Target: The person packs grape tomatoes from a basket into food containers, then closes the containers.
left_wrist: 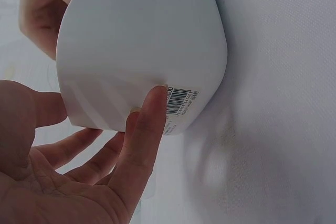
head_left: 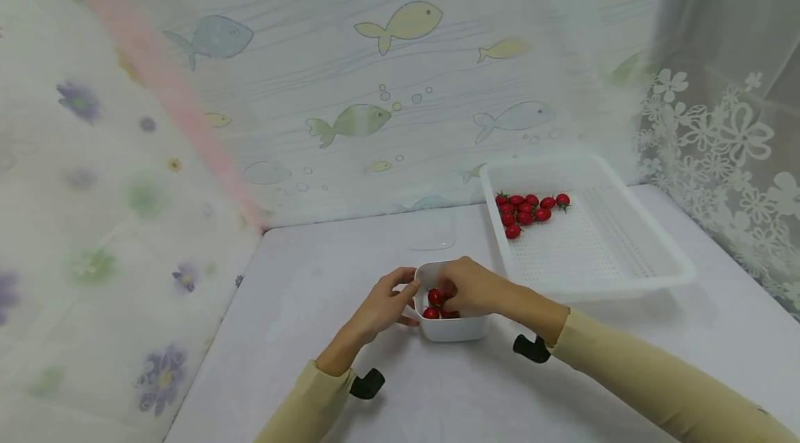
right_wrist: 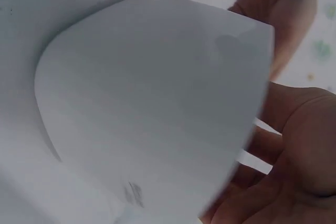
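Tomatoes [head_left: 435,303], small, red and with green stalks, lie in a white square container [head_left: 451,327] that stands on the white surface [head_left: 450,394], at 6 o'clock in the head view. The container has smooth rounded corners and a barcode label [left_wrist: 181,102] on its side. The left hand [head_left: 382,307] holds its wall at 9 o'clock, with fingers [left_wrist: 144,129] gently curved and slightly spread against it. The right hand [head_left: 478,287] reaches inside from 3 o'clock; whether its fingers pinch a tomato, I cannot tell. More tomatoes [head_left: 525,210] lie in a white basket [head_left: 650,248] at 2 o'clock.
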Available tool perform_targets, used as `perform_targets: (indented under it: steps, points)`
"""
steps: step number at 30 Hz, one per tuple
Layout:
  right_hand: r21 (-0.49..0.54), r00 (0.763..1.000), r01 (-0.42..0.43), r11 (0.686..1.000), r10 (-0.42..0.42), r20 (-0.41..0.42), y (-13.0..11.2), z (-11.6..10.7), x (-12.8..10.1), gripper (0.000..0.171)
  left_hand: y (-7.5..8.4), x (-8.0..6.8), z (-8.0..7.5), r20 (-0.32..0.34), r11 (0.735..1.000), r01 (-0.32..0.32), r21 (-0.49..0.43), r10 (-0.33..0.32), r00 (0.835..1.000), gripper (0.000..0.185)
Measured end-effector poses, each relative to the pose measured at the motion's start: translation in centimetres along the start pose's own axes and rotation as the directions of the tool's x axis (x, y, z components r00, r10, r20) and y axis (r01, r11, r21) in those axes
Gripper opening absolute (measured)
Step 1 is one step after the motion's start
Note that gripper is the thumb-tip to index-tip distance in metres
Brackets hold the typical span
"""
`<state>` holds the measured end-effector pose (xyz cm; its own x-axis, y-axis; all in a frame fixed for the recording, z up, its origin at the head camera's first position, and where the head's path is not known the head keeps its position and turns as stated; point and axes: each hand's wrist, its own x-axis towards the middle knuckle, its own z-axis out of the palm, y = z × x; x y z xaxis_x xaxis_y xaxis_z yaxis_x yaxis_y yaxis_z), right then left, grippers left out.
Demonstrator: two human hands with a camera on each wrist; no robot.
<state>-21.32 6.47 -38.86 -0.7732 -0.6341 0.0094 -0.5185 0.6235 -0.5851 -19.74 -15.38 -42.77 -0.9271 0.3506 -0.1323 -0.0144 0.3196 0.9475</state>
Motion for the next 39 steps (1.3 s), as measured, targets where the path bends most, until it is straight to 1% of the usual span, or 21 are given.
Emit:
perform_targets:
  steps: [3,7,10,14,17,21,27,31,35,39]
  points:
    - [0.021,1.000,0.024,0.999,-0.024,-0.005,-0.2,-1.3,-1.1,0.012,0.0,0.1,0.0,-0.001,1.000,0.006,0.012,-0.006,1.000,0.038]
    - [0.023,1.000,0.013,1.000,-0.013,-0.023,-0.4,-3.5,-2.5,0.020,-0.1,0.2,0.0,-0.007,1.000,0.019,0.023,-0.019,1.000,0.039]
    - [0.017,0.999,0.015,1.000,-0.014,-0.051,-0.3,-5.3,-3.2,0.026,-0.2,0.2,0.1,-0.010,1.000,0.010,0.028,-0.010,1.000,0.039]
    - [0.001,0.995,0.008,1.000,-0.007,-0.097,0.3,-7.5,-3.9,0.029,-0.1,0.1,0.1,-0.013,1.000,0.000,0.030,0.000,1.000,0.040]
    - [-0.027,0.991,0.004,1.000,-0.008,-0.137,1.0,-9.1,-4.2,0.029,0.0,0.0,0.1,-0.015,1.000,0.009,0.030,-0.008,1.000,0.040]
    - [-0.047,0.986,-0.006,0.999,-0.002,-0.167,2.2,-10.9,-4.7,0.027,0.1,0.0,0.1,-0.013,1.000,0.005,0.028,-0.004,1.000,0.041]
    - [-0.003,0.987,-0.043,0.999,0.042,-0.156,4.5,-12.8,-4.5,0.026,0.1,0.1,0.0,-0.014,0.999,0.005,0.035,-0.005,1.000,0.041]
    - [0.026,0.984,-0.096,0.995,0.099,-0.145,6.1,-13.8,-4.1,0.029,-0.1,0.2,0.0,-0.019,0.999,0.014,0.045,-0.013,1.000,0.040]
    - [0.079,0.977,-0.170,0.982,0.178,-0.117,8.2,-14.6,-3.7,0.038,-0.3,0.3,0.0,-0.019,0.999,0.017,0.048,-0.016,1.000,0.039]
    - [0.161,0.966,-0.234,0.959,0.248,-0.070,10.7,-14.9,-3.2,0.048,-0.3,0.2,0.0,-0.013,0.999,0.014,0.041,-0.014,1.000,0.040]
